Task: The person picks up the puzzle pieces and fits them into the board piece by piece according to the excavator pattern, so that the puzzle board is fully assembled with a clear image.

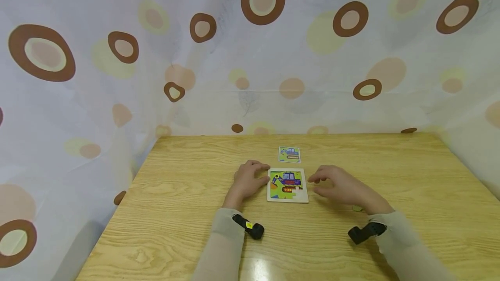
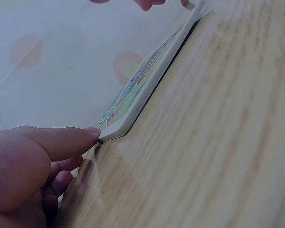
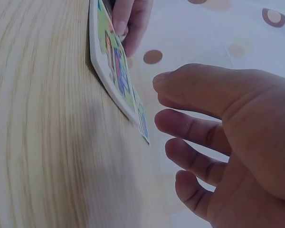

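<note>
A wooden jigsaw puzzle board (image 1: pixel 287 200) lies flat on the table, showing a blue excavator on green. Its lower right corner is bare and pale. My left hand (image 1: pixel 248 179) rests at the board's left edge; in the left wrist view the straight thumb (image 2: pixel 76 140) touches the corner. To the right of the board, my right hand (image 1: pixel 339 183) hovers with loosely bent fingers, apart from it. Nothing shows between those fingers in the right wrist view. Just behind the board lies a small card (image 1: pixel 289 154) with a similar excavator picture.
A small greenish piece (image 1: pixel 357 208) lies on the wooden table (image 1: pixel 187 229) beneath my right wrist, partly hidden by it. A patterned curtain (image 1: pixel 218 107) rises along the table's back and sides.
</note>
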Demonstrator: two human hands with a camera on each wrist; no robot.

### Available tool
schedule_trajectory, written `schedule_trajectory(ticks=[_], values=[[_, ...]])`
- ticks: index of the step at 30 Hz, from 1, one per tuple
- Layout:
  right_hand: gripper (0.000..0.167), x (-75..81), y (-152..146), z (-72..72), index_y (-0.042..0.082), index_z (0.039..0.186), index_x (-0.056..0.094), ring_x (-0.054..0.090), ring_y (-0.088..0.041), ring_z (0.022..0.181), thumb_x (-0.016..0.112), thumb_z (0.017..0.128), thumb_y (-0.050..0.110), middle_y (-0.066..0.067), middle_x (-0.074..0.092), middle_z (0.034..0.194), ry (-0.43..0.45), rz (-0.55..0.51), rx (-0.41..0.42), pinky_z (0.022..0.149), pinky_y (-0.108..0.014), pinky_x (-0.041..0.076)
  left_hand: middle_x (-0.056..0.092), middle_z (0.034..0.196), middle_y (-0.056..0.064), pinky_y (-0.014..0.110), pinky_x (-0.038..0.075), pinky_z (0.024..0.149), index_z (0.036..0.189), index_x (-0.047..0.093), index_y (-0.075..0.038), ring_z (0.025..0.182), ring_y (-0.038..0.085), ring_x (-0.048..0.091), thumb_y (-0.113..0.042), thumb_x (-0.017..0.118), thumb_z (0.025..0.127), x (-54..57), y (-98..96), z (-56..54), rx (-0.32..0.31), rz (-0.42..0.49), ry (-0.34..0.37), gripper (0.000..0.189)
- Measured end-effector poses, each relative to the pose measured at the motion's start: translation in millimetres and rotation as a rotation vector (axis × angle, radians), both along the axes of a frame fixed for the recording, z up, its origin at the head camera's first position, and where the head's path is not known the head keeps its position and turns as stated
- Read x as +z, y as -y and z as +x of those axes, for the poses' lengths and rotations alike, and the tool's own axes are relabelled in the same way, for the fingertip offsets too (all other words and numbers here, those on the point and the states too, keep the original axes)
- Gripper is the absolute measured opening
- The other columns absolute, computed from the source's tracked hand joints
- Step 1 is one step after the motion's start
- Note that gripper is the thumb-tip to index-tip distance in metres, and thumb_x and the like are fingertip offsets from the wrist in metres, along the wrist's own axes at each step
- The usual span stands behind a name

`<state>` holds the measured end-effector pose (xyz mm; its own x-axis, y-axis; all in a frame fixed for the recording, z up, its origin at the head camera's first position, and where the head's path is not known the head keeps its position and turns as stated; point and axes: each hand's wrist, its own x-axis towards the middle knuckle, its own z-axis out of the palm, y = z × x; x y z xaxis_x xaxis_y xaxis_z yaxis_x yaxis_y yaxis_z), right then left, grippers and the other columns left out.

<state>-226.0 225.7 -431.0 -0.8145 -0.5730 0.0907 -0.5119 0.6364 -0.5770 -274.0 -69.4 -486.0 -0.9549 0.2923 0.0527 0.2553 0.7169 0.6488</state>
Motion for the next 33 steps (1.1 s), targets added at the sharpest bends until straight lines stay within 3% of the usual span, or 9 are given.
schedule_trajectory(ticks=[23,33], values=[[0.031,-4.7,-72,18.3,0.006,0.119,0.069,0.058,-0.022,0.098,0.072,0.092,0.021,-0.001,0.061,0.109,-0.032,0.082,-0.015,0.081,-0.043,0.050,0.051,0.138,0.004,0.053,0.029,0.104,0.130,0.066,-0.024,0.129,0.032,0.042,-0.030,0.067,0.095,-0.7,-1.5,2.2,0.001,0.010,0.000,0.035],[0.042,-6.9,-89,27.6,0.007,0.123,0.068,0.056,-0.015,0.096,0.075,0.089,0.031,0.002,0.058,0.109,-0.002,0.103,-0.025,0.078,-0.038,0.049,0.051,0.136,0.003,0.052,0.029,0.103,0.129,0.066,-0.025,0.128,0.031,0.043,-0.031,0.067,0.095,-2.2,-0.2,0.5,0.002,0.010,-0.004,0.035]])
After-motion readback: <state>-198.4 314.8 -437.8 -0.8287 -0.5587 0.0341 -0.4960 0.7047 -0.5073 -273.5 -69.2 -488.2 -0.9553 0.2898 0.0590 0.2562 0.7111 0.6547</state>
